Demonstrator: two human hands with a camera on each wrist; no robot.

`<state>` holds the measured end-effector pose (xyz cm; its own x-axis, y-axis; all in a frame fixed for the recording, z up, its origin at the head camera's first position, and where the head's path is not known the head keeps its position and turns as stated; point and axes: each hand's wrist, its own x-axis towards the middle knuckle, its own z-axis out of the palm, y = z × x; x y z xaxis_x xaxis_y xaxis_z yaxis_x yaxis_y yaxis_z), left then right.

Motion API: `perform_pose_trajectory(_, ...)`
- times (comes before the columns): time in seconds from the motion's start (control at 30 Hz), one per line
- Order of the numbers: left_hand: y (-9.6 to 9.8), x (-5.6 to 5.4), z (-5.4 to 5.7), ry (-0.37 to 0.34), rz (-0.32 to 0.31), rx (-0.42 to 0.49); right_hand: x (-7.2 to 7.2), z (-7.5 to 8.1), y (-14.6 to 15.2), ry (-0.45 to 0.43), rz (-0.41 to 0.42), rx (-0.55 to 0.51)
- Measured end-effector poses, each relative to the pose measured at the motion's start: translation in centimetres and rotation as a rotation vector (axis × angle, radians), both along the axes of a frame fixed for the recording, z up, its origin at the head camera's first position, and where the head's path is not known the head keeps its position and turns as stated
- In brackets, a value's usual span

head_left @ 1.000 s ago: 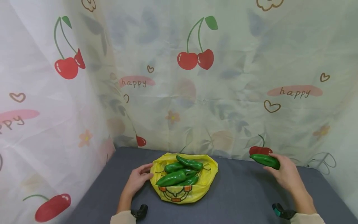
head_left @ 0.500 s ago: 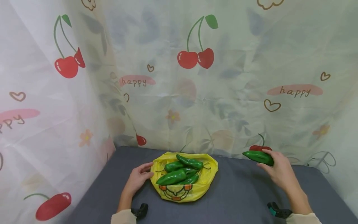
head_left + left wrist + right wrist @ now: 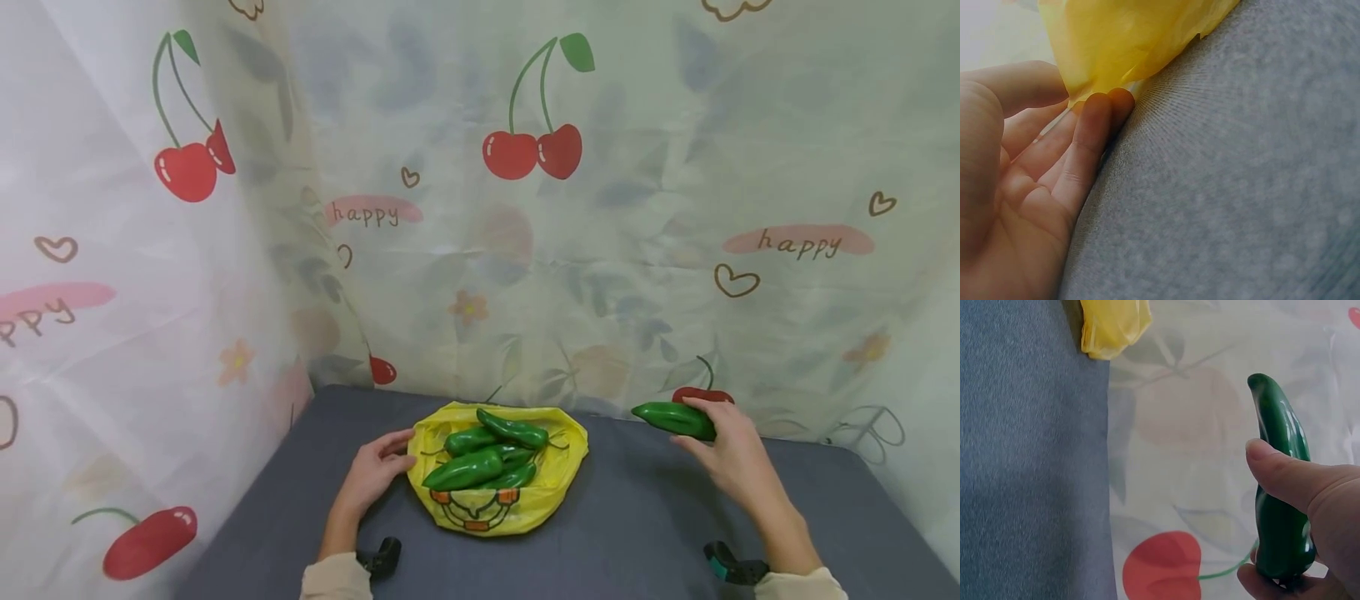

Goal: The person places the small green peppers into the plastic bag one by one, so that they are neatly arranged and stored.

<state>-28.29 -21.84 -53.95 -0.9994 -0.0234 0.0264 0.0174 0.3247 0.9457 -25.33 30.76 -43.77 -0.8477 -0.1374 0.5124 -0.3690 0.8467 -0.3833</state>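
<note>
My right hand (image 3: 727, 446) grips a green pepper (image 3: 671, 420) above the right back edge of the table. In the right wrist view, the pepper (image 3: 1282, 431) stands nearly upright between the thumb and fingers, its tip pointing up. At the left side of a yellow plastic bag (image 3: 495, 518), the thumb and fingertips of my left hand (image 3: 371, 471) hold its edge. Several green peppers (image 3: 465, 469) lie inside the opened bag. The left wrist view shows the bag's corner (image 3: 1104, 50) tapering between thumb and fingers.
The table has a dark grey cover (image 3: 615, 533). Patterned curtains (image 3: 660, 208) with printed cherries hang behind it and to the left. A black wrist device (image 3: 386, 560) is strapped at the left wrist, another (image 3: 735, 567) at the right.
My right hand has moved left towards the bag, carrying the green pepper. The left hand keeps its place at the bag. The head view has shifted slightly.
</note>
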Motion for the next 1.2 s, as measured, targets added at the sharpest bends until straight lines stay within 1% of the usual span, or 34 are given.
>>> perform_pose_trajectory(0.1,0.0,-0.1,0.1,0.003,0.001,-0.002,0.0,0.1,-0.5,0.014,0.008,0.008)
perform_pose_trajectory(0.27,0.0,-0.2,-0.2,-0.004,0.008,-0.013,0.1,-0.1,-1.3,0.033,0.009,0.002)
perform_pose_trajectory(0.47,-0.1,-0.3,-0.5,-0.008,0.013,-0.022,0.2,-0.1,-2.2,0.021,0.005,-0.001)
perform_pose_trajectory(0.6,-0.1,-0.3,-0.4,-0.009,0.017,-0.012,0.4,-0.1,-2.8,0.035,0.011,0.0)
perform_pose_trajectory(0.83,0.0,-0.2,-0.4,0.005,0.001,-0.015,0.7,0.1,-3.5,0.07,0.037,0.025)
perform_pose_trajectory(0.93,0.0,-0.2,-0.4,-0.004,0.008,-0.014,0.8,0.3,-3.7,0.067,0.044,0.03)
perform_pose_trajectory(1.03,0.0,-0.1,-0.3,0.002,0.011,-0.023,0.8,0.4,-4.1,0.063,0.053,0.03)
perform_pose_trajectory(1.2,0.0,-0.1,-0.2,-0.003,0.021,-0.024,0.7,0.3,-4.9,0.078,0.071,0.023)
